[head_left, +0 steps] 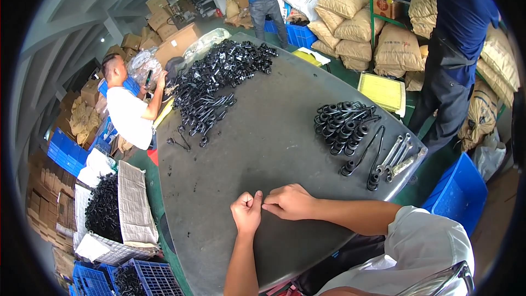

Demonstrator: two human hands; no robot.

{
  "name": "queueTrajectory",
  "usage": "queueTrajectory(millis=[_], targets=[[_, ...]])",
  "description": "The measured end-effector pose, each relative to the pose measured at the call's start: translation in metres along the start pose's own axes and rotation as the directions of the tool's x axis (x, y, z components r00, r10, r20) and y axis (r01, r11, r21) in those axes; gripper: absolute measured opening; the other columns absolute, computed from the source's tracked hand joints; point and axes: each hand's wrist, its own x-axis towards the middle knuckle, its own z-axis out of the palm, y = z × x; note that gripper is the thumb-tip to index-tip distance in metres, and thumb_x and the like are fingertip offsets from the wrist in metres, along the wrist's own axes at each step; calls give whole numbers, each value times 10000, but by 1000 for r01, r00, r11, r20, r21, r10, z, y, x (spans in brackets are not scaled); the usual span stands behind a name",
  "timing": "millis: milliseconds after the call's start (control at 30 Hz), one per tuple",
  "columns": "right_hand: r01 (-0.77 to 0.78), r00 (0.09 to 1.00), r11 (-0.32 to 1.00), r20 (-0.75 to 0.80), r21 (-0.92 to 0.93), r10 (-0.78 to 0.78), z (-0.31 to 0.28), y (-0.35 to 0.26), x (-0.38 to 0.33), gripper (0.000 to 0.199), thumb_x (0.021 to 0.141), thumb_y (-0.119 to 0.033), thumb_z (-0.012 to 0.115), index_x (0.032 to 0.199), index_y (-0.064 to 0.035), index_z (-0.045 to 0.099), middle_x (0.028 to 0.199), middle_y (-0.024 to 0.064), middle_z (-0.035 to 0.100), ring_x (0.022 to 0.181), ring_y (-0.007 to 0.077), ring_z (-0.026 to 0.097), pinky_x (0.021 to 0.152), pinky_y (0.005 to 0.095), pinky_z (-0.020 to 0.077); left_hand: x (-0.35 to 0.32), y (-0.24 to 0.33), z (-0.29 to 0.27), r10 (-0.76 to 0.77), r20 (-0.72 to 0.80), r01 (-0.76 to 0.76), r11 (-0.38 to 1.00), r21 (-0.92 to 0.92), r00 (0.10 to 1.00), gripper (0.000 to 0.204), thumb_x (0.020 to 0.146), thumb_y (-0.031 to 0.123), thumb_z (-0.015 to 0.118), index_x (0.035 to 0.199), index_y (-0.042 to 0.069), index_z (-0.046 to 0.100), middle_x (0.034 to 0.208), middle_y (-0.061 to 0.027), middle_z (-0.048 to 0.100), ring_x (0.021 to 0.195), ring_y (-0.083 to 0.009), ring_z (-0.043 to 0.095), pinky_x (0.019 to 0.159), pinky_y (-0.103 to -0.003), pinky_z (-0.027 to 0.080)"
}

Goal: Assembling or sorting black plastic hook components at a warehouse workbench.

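My left hand is a loose fist with the thumb up, above the near part of the dark grey table. Close beside it, my right hand has its fingers curled in. I see nothing sticking out of either hand. To the right, past my right hand, lies a stack of black metal rods with round ring ends. Two separate bent black rods lie in front of it. Several wrenches lie side by side at the table's right edge.
A large heap of loose black parts covers the table's far left. A person in white stands at the left side, holding a phone. Another person stands at the right. A blue bin and a crate of black parts flank the table.
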Motion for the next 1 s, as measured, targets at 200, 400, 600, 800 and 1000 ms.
queueTrajectory(millis=[200, 400, 600, 800, 1000], targets=[[-5, 996, 1000, 89, 4, 5, 0, -3, 0, 287, 932, -243, 635, 730, -39, 639, 786, 109, 677, 721, 346, 673, 639, 477, 521, -1, 1, -2, -17, -7, 17, 1000, 2, 1000, 556, 899, 113, 758, 621, 68, 278, 545, 0, 248, 544, -88, 225, 439, -315, 224], [-12, 996, 1000, 84, 0, 12, 0, -3, 0, 277, 934, -252, 633, 761, -37, 664, 773, 110, 673, 742, 345, 677, 657, 483, 527, 0, 0, -1, 13, 4, -13, 1000, 12, 1000, 542, 888, 131, 765, 627, 56, 296, 537, -25, 255, 533, -109, 224, 435, -336, 236], [-22, 992, 1000, 124, 4, 21, 1, -4, 1, 279, 936, -252, 634, 761, -37, 662, 768, 110, 669, 735, 346, 672, 653, 480, 525, -1, 4, -3, -25, 10, 24, 999, 29, 1000, 543, 892, 150, 763, 618, 53, 305, 528, -36, 281, 517, -118, 238, 436, -343, 244], [34, 998, 999, 51, 15, -34, 4, -1, 0, 244, 921, -229, 668, 761, -45, 651, 703, 82, 621, 627, 317, 630, 572, 454, 481, -1, 4, -2, -8, 15, 7, 1000, 26, 1000, 545, 895, 159, 760, 617, 52, 304, 527, -39, 277, 513, -126, 236, 436, -349, 249], [-29, 994, 999, 108, 29, 25, -1, -6, 1, 279, 929, -250, 642, 751, -35, 651, 758, 111, 664, 720, 347, 666, 643, 480, 519, 0, 5, -3, 0, 12, -1, 999, 46, 1000, 546, 897, 156, 758, 617, 52, 301, 528, -41, 273, 517, -129, 231, 436, -351, 248]])
